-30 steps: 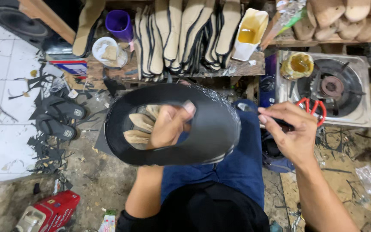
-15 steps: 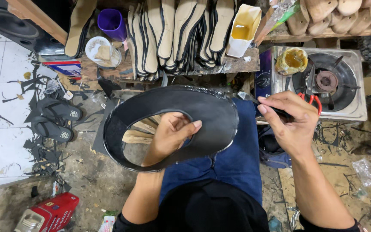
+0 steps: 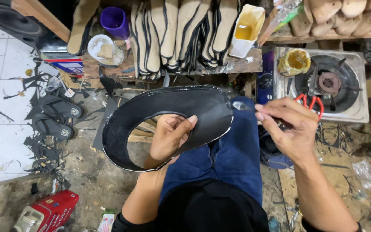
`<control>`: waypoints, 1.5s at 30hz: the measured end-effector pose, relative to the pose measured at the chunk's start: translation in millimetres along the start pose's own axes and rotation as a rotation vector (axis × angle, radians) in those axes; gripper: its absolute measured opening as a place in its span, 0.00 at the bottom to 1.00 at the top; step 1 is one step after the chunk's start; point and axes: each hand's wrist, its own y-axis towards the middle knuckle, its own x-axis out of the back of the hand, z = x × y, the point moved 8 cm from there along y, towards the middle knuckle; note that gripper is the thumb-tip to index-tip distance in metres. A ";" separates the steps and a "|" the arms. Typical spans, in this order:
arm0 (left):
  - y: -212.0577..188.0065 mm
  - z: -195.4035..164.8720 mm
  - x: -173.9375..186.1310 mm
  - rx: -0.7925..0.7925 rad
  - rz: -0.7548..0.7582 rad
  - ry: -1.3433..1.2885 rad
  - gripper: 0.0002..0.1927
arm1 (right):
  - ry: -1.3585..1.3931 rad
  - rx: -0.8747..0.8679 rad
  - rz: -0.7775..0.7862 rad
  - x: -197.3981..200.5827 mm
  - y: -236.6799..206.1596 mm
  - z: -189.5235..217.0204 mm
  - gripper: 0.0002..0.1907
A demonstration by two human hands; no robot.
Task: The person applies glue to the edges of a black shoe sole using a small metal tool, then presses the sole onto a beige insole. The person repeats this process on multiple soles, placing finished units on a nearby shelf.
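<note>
My left hand (image 3: pixel 168 137) grips the inner edge of a black, horseshoe-shaped shoe upper piece (image 3: pixel 181 103), holding it over my lap in blue trousers. The thumb lies on top and the fingers curl under the cut-out. At the piece's right tip, my right hand (image 3: pixel 290 131) is closed on red-handled scissors (image 3: pixel 309 102). Their blade (image 3: pixel 241 105) touches the edge of the piece.
A wooden bench (image 3: pixel 237 64) ahead carries a row of upright insoles (image 3: pixel 181 34), a purple cup (image 3: pixel 114 21) and a white carton of yellow glue (image 3: pixel 246 30). A gas stove (image 3: pixel 323 83) stands right, black sandals (image 3: pixel 59 116) and scraps left, a red box (image 3: pixel 48 212) near left.
The black piece has turned in my left hand, so its open cut-out now shows and my thumb lies on top. My right hand with the scissors stays at its right edge.
</note>
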 end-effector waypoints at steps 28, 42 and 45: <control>6.6 5.9 -16.3 -0.157 -0.072 0.077 0.09 | 0.000 -0.070 -0.070 -18.1 -2.4 -9.6 0.08; 8.6 28.7 7.8 0.032 -0.289 0.127 0.10 | -0.003 -0.086 0.031 -24.0 -13.6 -4.2 0.08; 24.2 19.1 34.2 0.037 -0.497 0.980 0.22 | 0.014 -0.116 0.051 -25.9 -25.7 -5.9 0.08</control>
